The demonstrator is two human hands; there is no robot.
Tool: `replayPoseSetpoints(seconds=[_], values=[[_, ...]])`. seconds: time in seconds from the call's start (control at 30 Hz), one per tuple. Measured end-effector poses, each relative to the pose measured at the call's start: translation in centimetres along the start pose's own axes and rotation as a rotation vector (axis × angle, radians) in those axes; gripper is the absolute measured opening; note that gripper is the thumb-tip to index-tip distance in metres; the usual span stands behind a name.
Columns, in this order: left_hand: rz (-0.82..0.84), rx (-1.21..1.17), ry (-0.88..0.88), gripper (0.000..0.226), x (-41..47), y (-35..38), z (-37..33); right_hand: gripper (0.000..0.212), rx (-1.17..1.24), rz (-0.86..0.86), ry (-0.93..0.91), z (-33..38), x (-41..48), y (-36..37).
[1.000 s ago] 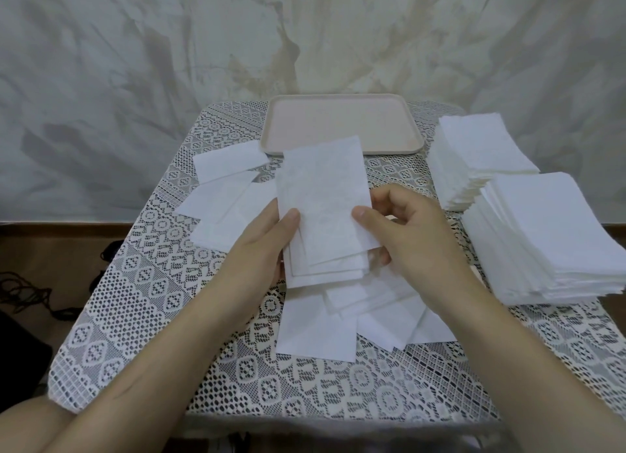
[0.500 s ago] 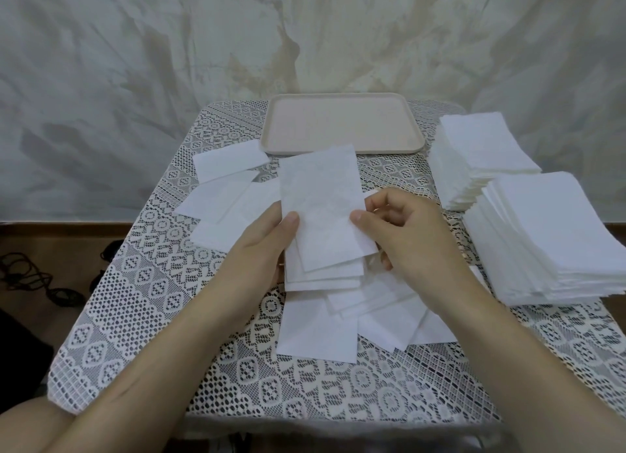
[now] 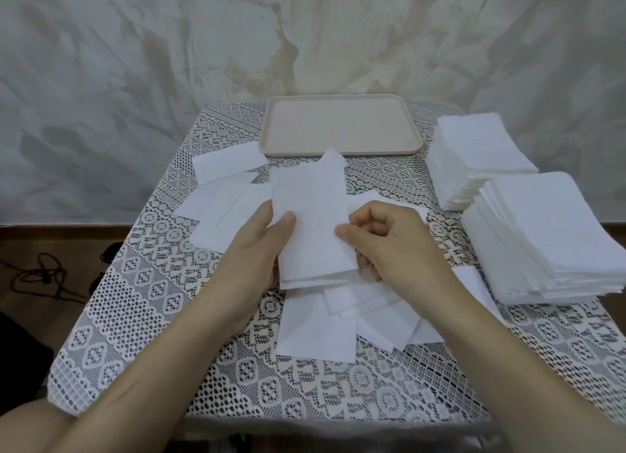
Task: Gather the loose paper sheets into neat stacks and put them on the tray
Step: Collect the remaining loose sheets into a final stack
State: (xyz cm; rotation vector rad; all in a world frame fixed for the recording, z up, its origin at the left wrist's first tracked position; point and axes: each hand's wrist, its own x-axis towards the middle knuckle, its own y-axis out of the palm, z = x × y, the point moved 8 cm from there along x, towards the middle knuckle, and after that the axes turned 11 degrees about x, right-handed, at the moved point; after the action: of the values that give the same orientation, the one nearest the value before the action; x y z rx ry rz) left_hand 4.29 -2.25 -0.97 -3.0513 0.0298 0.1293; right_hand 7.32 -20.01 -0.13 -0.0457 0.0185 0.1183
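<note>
**Paper sheets: held bundle, alignment to tray**

Paper sheets in hand form a small bundle held above the middle of the lace tablecloth. I read its long axis as running away from me, towards the tray, which lies straight ahead at the far edge of the table and holds no paper yet. The bundle sits between both hands, so neither is nearer.

1. Left hand: grips the bundle's left edge, thumb on the front face, fingers behind.
2. Right hand: fingers curled, thumb pinching the right edge.
3. Loose sheets: one group lies left of the bundle, another beneath and nearer me.
4. Two tall stacks stand on the table's right side, apart from the tray.

Change from the earlier frames: the bundle's lower edges, previously fanned in steps, now lie closer to flush. One sheet corner now projects at the top edge. Both hands hold the same edges as before.

I judge squaring incomplete; the projecting corner needs tapping down before transfer.
</note>
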Motion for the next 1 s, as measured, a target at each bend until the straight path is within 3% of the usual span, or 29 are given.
replayPoseSetpoints(seconds=[0.13,0.2,0.33,0.43,0.63,0.77,1.0], values=[[-0.025,0.02,0.027,0.029,0.3,-0.5,0.0,0.017,-0.082,-0.044,0.007,-0.1,0.6,-0.4],[-0.03,0.016,0.029,0.029,0.3,-0.7,-0.1,0.023,-0.054,-0.005,0.063,-0.2,0.8,0.0],[-0.045,0.074,0.035,0.027,0.3,-1.5,-0.1,0.011,-0.015,0.106,0.105,-0.1,1.3,1.5],[-0.144,0.144,0.044,0.021,0.5,-3.4,-0.4,0.01,-0.086,0.138,0.075,0.3,2.2,2.8],[-0.355,0.263,-0.029,0.018,1.0,-9.9,0.0,0.01,-0.543,0.08,-0.206,3.1,7.7,6.3],[-0.453,0.254,-0.07,0.019,0.7,-14.2,0.8,0.017,-0.815,0.191,-0.382,4.1,11.7,11.0],[-0.542,0.221,-0.077,0.019,0.3,-17.5,2.0,0.038,-0.98,0.322,-0.373,2.1,15.9,16.5]])
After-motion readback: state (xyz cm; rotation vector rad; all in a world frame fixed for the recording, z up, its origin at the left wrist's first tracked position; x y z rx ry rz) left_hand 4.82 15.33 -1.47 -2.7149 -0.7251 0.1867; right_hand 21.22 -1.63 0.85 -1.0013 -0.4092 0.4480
